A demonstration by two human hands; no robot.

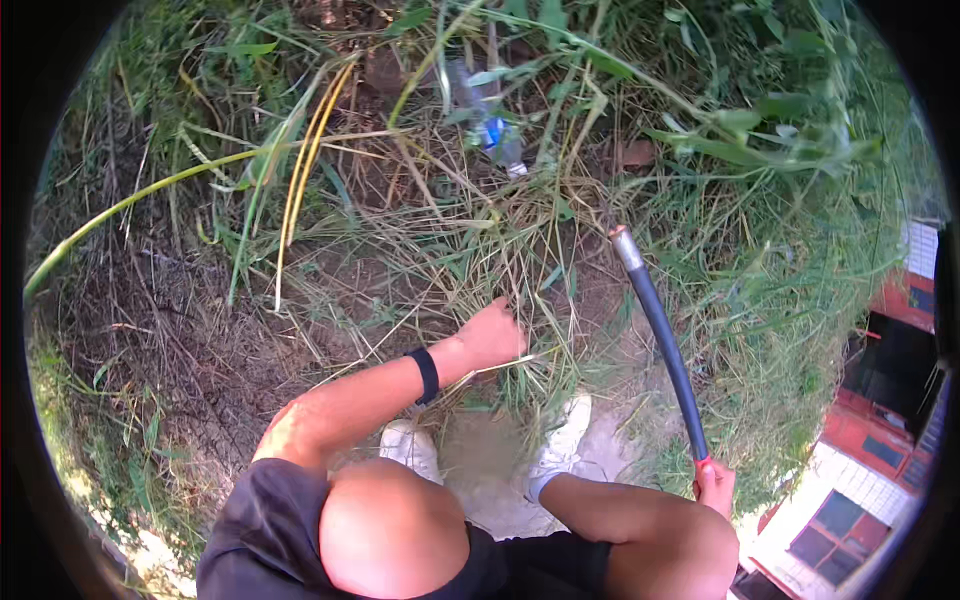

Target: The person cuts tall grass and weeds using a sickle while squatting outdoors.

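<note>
My left hand, with a dark band on its wrist, is closed low over the ground in front of my shoes. Its fingers are wrapped around a clump of grass stems. Off to the right, my right hand grips the red end of a long black-handled tool. The tool slants up and away toward the grass, with a silver collar and a copper-coloured tip at its far end. Whether a blade continues from there into the grass, I cannot make out.
A clear plastic bottle with a blue label lies in the grass ahead. Yellow stalks arch at the upper left. A brick piece sits among the weeds. My white shoes stand on bare soil. Buildings show at the lower right.
</note>
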